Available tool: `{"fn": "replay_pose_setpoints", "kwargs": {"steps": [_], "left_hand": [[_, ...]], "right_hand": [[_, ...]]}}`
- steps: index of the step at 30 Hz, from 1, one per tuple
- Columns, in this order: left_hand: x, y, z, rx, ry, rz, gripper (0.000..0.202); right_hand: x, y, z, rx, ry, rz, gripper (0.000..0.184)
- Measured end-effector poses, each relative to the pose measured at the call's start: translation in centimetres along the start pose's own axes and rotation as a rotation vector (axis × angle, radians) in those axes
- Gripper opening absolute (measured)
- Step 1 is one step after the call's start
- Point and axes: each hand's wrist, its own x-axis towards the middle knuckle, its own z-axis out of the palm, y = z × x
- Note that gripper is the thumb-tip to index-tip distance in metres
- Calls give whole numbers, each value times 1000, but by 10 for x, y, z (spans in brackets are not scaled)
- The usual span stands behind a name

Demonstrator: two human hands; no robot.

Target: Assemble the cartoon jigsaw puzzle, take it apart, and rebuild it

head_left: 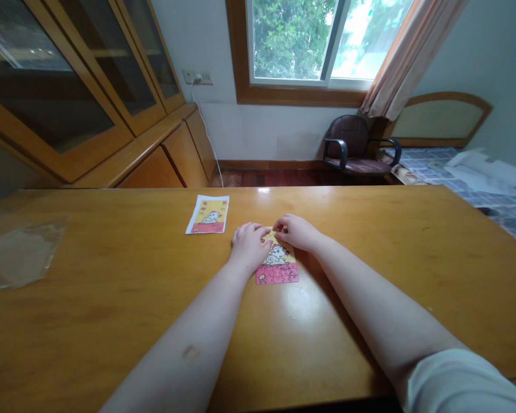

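A small jigsaw puzzle with a white cartoon animal on a yellow and pink ground lies on the wooden table. My left hand rests flat along the puzzle's left side, its fingers stretched out and the thumb over the picture. At the upper right edge, my right hand has its fingers bent and drawn together, touching the puzzle's top. Whatever is between those fingertips is too small and covered to make out. To the left of the puzzle is a printed picture card showing the same design.
A clear plastic bag lies at the table's left. Glass-doored cabinets stand along the left wall. Beyond the table's far edge are an armchair and a bed, with a window behind.
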Motion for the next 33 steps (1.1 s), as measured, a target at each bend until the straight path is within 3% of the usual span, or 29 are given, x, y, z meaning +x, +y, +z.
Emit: {"fn": "replay_pose_setpoints", "kwargs": {"steps": [12, 18, 25, 33], "left_hand": [[0, 0, -1, 10, -4, 5, 35], [0, -1, 1, 3, -6, -6, 33], [-1, -1, 0, 0, -4, 1, 30], [0, 1, -1, -4, -12, 3, 29]], "right_hand": [[0, -1, 0, -47, -66, -48, 9], [1, 4, 1, -17, 9, 14, 13], [3, 7, 0, 6, 6, 33, 6], [1, 7, -2, -11, -1, -46, 11]]}}
